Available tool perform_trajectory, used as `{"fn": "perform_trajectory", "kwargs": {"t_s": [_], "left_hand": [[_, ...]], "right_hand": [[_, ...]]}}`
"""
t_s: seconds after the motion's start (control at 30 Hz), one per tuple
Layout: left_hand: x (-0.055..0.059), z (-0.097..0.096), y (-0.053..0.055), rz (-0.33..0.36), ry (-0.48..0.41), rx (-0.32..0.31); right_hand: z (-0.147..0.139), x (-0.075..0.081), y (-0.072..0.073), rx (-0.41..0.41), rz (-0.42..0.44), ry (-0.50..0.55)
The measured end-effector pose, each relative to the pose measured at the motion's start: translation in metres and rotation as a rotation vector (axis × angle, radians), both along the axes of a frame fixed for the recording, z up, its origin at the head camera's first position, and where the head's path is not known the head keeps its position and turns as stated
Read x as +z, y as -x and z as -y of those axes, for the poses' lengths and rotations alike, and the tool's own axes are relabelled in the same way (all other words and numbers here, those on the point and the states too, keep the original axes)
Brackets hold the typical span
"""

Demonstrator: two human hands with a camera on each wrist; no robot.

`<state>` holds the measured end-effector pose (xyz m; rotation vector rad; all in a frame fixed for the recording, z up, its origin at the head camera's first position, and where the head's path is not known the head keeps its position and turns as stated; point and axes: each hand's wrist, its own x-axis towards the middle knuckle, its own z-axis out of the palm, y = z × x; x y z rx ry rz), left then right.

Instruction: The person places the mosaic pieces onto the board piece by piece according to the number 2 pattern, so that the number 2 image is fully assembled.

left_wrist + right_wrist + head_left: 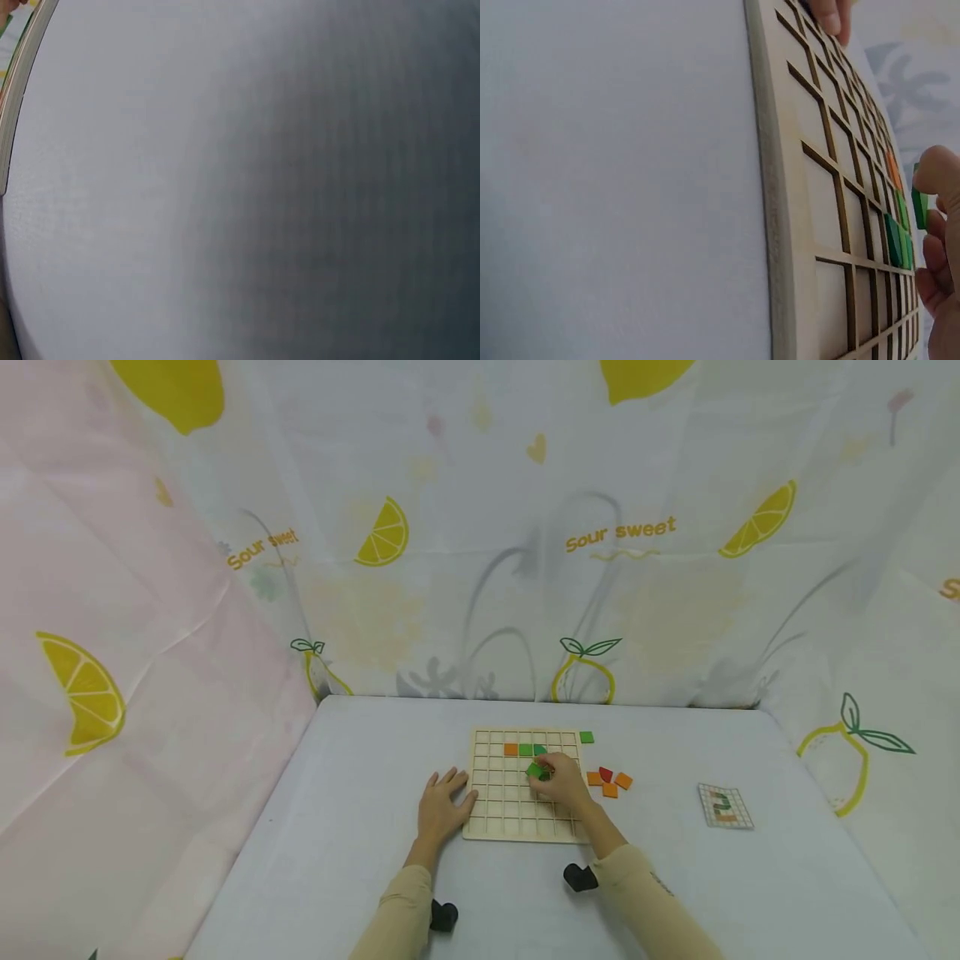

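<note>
A wooden grid board (pixel 517 827) lies on the table, with an orange tile (pixel 511 749) and a green tile (pixel 526 749) in one of its far rows, beside a darker green piece (pixel 539 749). Over the board, my right hand (pixel 561 781) pinches a green tile (pixel 920 199) between thumb and fingertips, slightly above the grid in the right wrist view. Dark green (pixel 892 240) shows in a cell near that hand. My left hand (pixel 442 810) rests at the board's left edge, fingers extended and spread. Only the board's edge (pixel 22 82) shows clearly in the left wrist view.
Right of the board lie several orange tiles (pixel 610 790) and a red piece (pixel 605 773). A green tile (pixel 587 737) sits by the far right corner. Farther right is a pattern card (pixel 725 807) with a printed grid. Patterned cloth (pixel 480 568) hangs behind the white table (pixel 360 777).
</note>
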<state>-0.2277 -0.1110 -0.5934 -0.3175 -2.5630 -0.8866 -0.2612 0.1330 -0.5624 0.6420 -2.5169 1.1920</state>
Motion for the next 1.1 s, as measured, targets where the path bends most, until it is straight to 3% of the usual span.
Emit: {"fn": "perform_trajectory", "kwargs": {"t_s": [0.37, 0.67, 0.97, 1.1], "left_hand": [[0.001, 0.0, -0.001, -0.037, -0.001, -0.005], [0.0, 0.001, -0.001, -0.002, 0.008, 0.002], [0.001, 0.0, -0.001, -0.009, -0.002, 0.003], [0.002, 0.0, -0.001, -0.013, -0.004, 0.005]], "right_hand": [[0.015, -0.005, -0.001, 0.04, -0.025, -0.2], [0.01, -0.004, -0.004, 0.081, -0.062, -0.224], [0.008, -0.004, -0.007, 0.033, -0.001, -0.21], [0.007, -0.005, -0.008, 0.018, -0.017, -0.223]]}}
